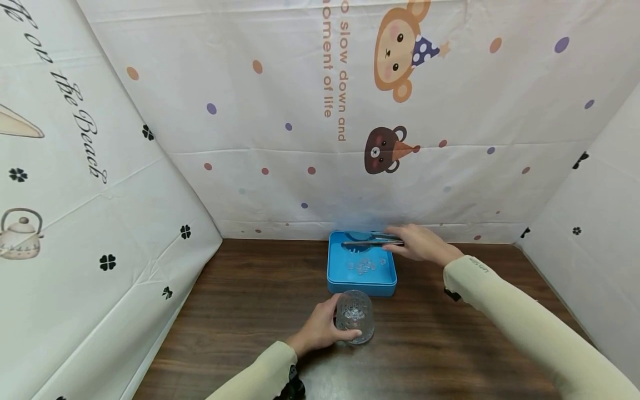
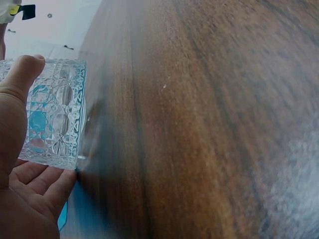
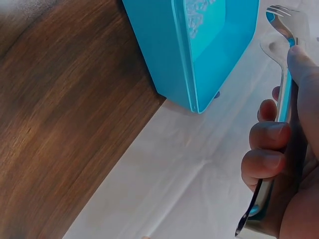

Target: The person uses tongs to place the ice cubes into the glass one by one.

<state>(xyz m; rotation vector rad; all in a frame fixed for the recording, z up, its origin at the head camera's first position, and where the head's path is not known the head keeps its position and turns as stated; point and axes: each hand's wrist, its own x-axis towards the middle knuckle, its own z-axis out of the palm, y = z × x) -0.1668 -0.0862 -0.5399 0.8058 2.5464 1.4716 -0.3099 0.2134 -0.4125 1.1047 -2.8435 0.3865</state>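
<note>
My left hand (image 1: 320, 329) grips a clear, patterned drinking glass (image 1: 361, 325) from its left side, the thumb across the near wall and the fingers around the far side. In the left wrist view the cut-glass pattern of the glass (image 2: 59, 114) shows close up, near the table. My right hand (image 1: 419, 243) holds metal tongs (image 1: 367, 243) with a forked tip and a spoon-like tip, both tips apart. They reach over the back of a blue box (image 1: 362, 290). Inside it lie several small clear pieces (image 1: 364, 266), like ice cubes.
The dark wooden table (image 1: 260, 294) meets a white printed cloth wall (image 1: 280, 189) just behind the box. More white cloth hangs at the left (image 1: 135, 244) and right (image 1: 590, 233) sides.
</note>
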